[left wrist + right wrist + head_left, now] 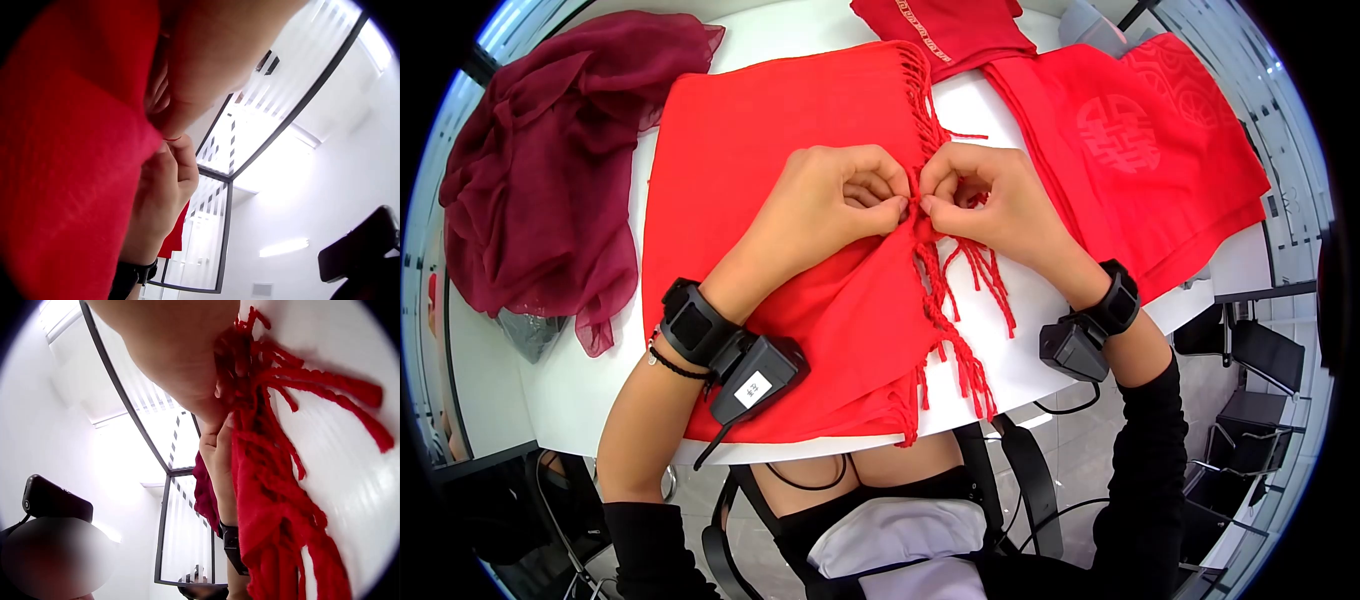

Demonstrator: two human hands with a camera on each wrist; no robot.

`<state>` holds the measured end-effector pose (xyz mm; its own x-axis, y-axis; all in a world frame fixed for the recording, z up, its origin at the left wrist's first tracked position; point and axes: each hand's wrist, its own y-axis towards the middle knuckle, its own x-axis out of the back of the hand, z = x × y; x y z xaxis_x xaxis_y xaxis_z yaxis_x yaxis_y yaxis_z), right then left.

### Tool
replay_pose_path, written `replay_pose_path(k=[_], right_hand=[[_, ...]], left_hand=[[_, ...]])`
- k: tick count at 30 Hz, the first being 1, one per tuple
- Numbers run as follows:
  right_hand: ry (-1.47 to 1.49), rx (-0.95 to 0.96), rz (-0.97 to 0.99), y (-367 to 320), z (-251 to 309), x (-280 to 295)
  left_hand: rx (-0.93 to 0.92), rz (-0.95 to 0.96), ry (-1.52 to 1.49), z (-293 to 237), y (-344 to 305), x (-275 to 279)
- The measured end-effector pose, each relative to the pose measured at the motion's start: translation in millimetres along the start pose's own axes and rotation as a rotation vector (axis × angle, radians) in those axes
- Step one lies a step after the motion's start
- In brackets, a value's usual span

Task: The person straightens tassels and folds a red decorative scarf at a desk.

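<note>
We pinch the fringed edge of a large, bright red, matte woven scarf (780, 130) with both hands, the fingertips close together and little space between finger and thumb on either side. Our left hand (840, 195) grips at the woven border; our right hand (990, 200), just beside it, pinches among the twisted red tassels (975, 378). The scarf lies mostly to the left of the grip on a white tabletop (1020, 350), with soft creases running from our fingers across the near part of the cloth, and tassels hanging in loose ropes below the pinch. Exactly which strands are caught between our fingertips is hidden. We judge the cloth light, soft and limp, not likely to break or slide away, though it should fold and sag wherever we leave it unsupported. The cords seem thicker but just as floppy, and apt to tangle or untwist. The best hold, we think, is a fine fingertip pinch where weave meets tassel, one hand steadying the border while the other handles single strands, without a hard pull.
</note>
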<state>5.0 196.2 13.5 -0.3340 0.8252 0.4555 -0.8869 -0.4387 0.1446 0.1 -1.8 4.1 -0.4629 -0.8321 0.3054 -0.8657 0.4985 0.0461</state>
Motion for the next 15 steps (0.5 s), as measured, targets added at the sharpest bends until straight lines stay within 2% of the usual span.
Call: replay_pose_path(k=[6,9,15], right_hand=[[-0.087,-0.006,0.055,0.6,0.5,5.3],[0.023,-0.059,-0.026,1.7,0.1,1.8],[-0.024,-0.007,-0.004,1.6,3.2,2.4]], left_hand=[[-0.018,-0.024,-0.055,4.3,1.1,0.8],[-0.01,-0.017,-0.064,3.0,0.9,-0.1],[0.006,-0.011,-0.03,1.4,0.4,0.3]])
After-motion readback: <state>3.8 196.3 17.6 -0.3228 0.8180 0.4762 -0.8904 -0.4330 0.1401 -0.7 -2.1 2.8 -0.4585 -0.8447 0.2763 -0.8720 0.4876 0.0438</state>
